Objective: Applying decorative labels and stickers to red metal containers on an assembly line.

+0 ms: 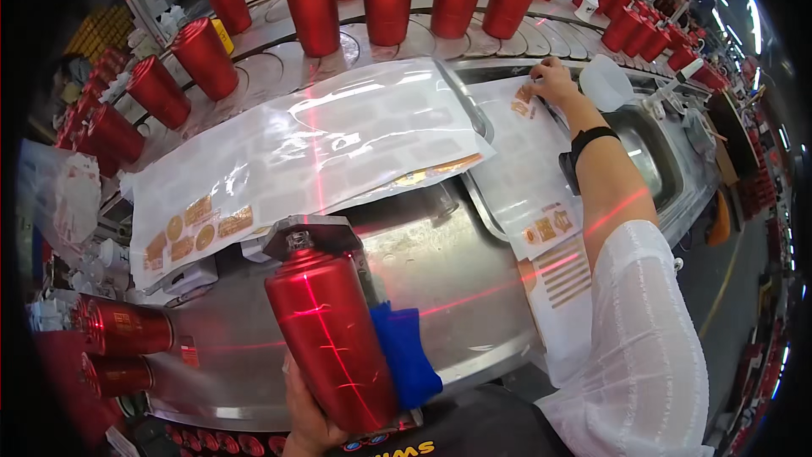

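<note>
A large glossy red bottle (pixel 334 338) lies tilted in front of me, its neck held up against a dark metal holder (pixel 313 235). My left hand (pixel 309 415) wraps round the bottle's lower left side. Farther off to the right, my right hand (pixel 554 83) has its fingers bent and pressed together over a white decal sheet (pixel 524 178), at a small gold decal (pixel 523 101). How firmly the fingertips grip it is hard to see. A blue cloth (pixel 406 354) hangs beside the bottle. Another decal sheet (pixel 304 144), with gold decals at its near left corner, spreads across the middle.
Red bottles (pixel 389 0) stand in a curved row on the conveyor (pixel 355 51) behind. Two more red bottles (pixel 127 327) lie at the left. At the right are a sink basin (pixel 651 156) and a white bowl (pixel 605 83). Red laser lines cross the metal worktop (pixel 457 305).
</note>
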Available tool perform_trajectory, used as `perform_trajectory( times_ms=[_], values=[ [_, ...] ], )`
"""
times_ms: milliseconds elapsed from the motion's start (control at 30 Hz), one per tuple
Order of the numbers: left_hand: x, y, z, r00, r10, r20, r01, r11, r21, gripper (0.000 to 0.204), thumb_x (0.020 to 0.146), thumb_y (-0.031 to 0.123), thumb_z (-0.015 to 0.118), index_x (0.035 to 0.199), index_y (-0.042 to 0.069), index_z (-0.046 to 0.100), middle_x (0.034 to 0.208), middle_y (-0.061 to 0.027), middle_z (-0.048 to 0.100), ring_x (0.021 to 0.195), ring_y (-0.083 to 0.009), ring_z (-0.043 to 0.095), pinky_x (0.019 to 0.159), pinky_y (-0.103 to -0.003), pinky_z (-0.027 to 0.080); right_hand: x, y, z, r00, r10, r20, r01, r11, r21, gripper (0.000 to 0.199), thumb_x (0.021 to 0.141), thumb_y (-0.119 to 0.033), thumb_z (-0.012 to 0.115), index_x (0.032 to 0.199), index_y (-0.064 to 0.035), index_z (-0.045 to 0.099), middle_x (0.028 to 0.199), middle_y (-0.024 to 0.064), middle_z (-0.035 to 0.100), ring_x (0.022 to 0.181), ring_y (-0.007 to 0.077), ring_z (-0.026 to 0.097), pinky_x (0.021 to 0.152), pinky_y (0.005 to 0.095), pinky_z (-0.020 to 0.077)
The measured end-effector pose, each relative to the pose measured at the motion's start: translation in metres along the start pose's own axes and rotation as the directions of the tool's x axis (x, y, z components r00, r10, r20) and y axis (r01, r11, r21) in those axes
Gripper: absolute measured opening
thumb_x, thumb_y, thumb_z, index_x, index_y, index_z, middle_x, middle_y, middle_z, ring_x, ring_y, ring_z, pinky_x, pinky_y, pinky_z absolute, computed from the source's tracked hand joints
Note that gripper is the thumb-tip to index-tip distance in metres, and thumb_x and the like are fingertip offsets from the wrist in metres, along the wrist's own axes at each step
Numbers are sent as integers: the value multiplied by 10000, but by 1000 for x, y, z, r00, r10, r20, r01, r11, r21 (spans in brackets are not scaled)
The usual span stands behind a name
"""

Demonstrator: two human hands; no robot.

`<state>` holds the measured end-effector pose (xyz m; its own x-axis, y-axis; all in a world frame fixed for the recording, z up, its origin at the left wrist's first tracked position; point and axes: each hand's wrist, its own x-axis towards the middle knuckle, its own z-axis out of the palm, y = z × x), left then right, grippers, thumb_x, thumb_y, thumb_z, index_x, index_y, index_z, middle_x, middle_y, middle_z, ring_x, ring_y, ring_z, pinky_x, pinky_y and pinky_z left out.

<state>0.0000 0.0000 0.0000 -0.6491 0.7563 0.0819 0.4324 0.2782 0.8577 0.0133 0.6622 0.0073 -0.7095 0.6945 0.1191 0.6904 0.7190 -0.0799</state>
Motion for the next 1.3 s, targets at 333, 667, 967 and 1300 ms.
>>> perform_trajectory(
  times_ms=[333, 667, 967, 1300],
  values=[
    [5, -1, 3, 985, 156, -78, -151, 986, 66, 867, 768, 278, 726, 1400, -87, 257, 1302, -280, 449, 1145, -419, 497, 976, -491, 381, 16, 5, 5, 967, 11, -255, 17, 994, 109, 252, 811, -323, 677, 912, -97, 723, 1089, 189, 587, 1028, 342, 578, 913, 417, 458],
    [1, -3, -1, 989, 137, -52, -130, 984, 126, 986, 721, 334, 760, 1418, -104, 216, 1363, -313, 389, 1235, -472, 424, 1054, -518, 316, 7, -4, 7, 996, 46, -82, -42, 998, 44, 328, 770, -416, 710, 900, -115, 701, 1028, 194, 583, 1070, 371, 561, 946, 415, 445],
    [6, 5, -4, 986, 148, -74, -144, 987, 69, 965, 756, 363, 721, 1434, -91, 205, 1348, -290, 417, 1219, -426, 450, 1038, -491, 334, -12, -39, -6, 927, -82, -366, 17, 984, -176, 214, 800, -299, 665, 846, -90, 676, 1036, 129, 588, 1021, 348, 563, 810, 479, 492],
    [13, 13, 1, 976, 199, -83, -201, 979, -16, 941, 788, 370, 711, 1449, -72, 208, 1335, -256, 455, 1193, -378, 490, 1034, -452, 354, -42, -80, -89, 968, -69, -240, 202, 783, 588, 154, 779, -170, 653, 778, -16, 641, 874, 131, 619, 795, 319, 603, 676, 439, 493]
  ],
)
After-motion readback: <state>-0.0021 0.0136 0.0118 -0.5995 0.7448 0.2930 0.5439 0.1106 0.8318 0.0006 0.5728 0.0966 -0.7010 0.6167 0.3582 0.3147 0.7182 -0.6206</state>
